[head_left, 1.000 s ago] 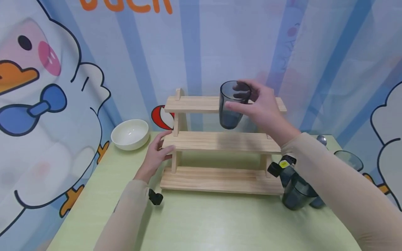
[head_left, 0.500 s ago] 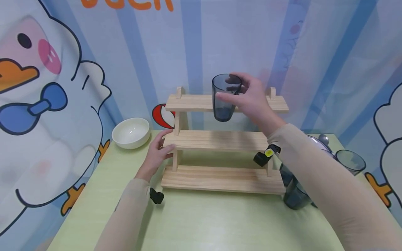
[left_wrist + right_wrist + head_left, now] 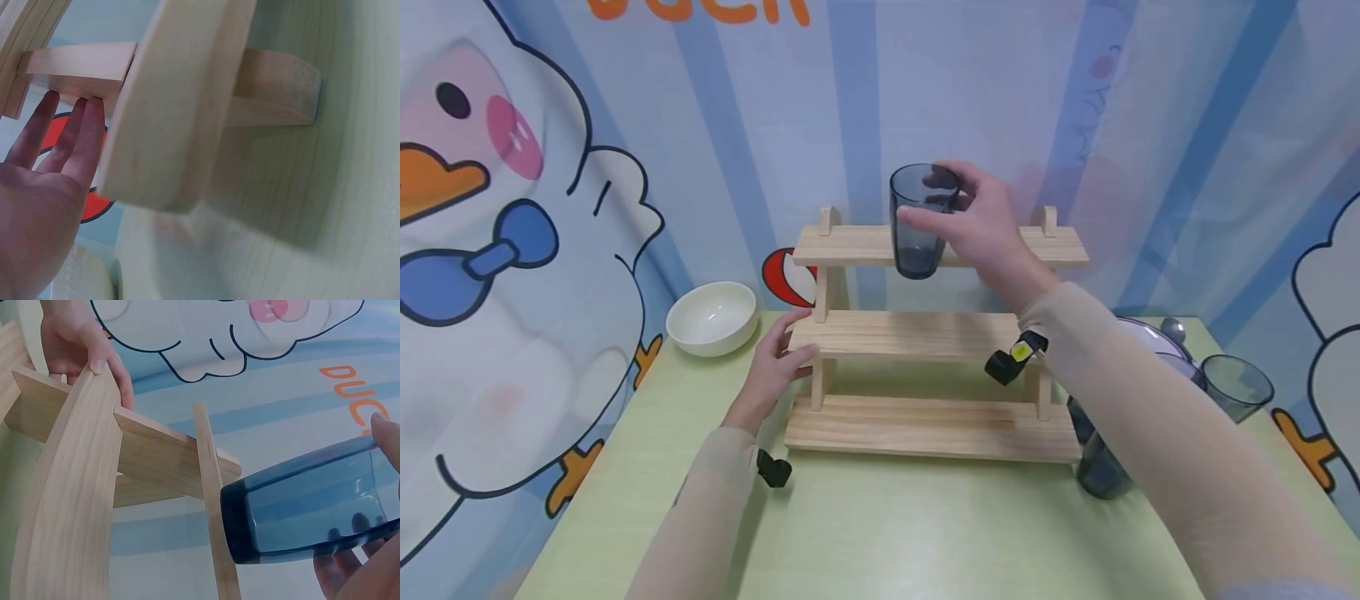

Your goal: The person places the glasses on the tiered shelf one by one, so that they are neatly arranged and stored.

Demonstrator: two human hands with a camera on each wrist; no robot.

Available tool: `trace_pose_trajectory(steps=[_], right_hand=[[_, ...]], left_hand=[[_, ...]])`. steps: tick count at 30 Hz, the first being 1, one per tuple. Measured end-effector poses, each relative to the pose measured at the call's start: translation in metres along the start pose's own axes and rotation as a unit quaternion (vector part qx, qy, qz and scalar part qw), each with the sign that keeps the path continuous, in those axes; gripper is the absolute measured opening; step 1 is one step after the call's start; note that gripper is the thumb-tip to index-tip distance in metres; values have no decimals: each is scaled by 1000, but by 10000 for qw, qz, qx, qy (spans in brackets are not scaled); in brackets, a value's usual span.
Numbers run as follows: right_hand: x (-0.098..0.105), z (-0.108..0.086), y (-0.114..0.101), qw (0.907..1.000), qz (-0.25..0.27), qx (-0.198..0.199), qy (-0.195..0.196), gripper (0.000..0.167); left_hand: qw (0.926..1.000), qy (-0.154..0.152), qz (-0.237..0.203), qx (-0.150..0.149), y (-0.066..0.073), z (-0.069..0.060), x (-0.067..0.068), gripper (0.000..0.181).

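Note:
A three-tier wooden rack (image 3: 932,431) stands on the table. My left hand (image 3: 769,375) grips the left end of its middle shelf; in the right wrist view the thumb of that hand (image 3: 81,340) lies on the board's edge, and in the left wrist view fingertips touch the side support (image 3: 81,65). My right hand (image 3: 988,229) holds a dark tinted glass (image 3: 917,250) by its sides, mouth up, in front of the top shelf. From the right wrist view, the base of the glass (image 3: 240,522) is beside the top board; whether they touch, I cannot tell.
A white bowl (image 3: 712,321) sits at the table's back left. Right of the rack are more tinted glasses (image 3: 1236,387), a spoon (image 3: 1172,330) and a round, pale-rimmed item, partly hidden by my right sleeve (image 3: 1142,408). A printed curtain (image 3: 955,92) hangs behind.
My right hand has carried the glass left and upward along the top shelf. My left hand has kept its place on the rack.

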State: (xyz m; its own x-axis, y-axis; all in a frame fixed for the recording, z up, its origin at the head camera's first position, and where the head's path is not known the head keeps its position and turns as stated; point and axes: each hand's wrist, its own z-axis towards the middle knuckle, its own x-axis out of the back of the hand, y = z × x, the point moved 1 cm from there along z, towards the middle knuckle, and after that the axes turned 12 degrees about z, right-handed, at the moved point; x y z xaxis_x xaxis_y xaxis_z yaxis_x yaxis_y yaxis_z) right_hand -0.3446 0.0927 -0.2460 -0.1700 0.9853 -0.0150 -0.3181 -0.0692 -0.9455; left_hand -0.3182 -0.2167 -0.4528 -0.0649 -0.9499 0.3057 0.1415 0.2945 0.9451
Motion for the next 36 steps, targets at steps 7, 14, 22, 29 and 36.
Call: trace_pose_trajectory(steps=[7,14,22,29,36], right_hand=[[-7,9,1,9999,4,-107,73,75],[-16,21,0,9988,-29,-408,269,84],[-22,34,5,9972,-157,-586,437,85],[-25,40,4,9943,-486,-778,540,89],[-21,41,6,9930,-671,-857,470,91]], left_hand=[[10000,2,-80,-17,0,-1,0,60],[10000,3,-43,27,-1,0,0,61],[10000,-5,-66,-10,-1,-1,0,60],[10000,3,-73,-5,1,-2,0,60],[9999,-6,-117,-42,-1,-1,0,60]])
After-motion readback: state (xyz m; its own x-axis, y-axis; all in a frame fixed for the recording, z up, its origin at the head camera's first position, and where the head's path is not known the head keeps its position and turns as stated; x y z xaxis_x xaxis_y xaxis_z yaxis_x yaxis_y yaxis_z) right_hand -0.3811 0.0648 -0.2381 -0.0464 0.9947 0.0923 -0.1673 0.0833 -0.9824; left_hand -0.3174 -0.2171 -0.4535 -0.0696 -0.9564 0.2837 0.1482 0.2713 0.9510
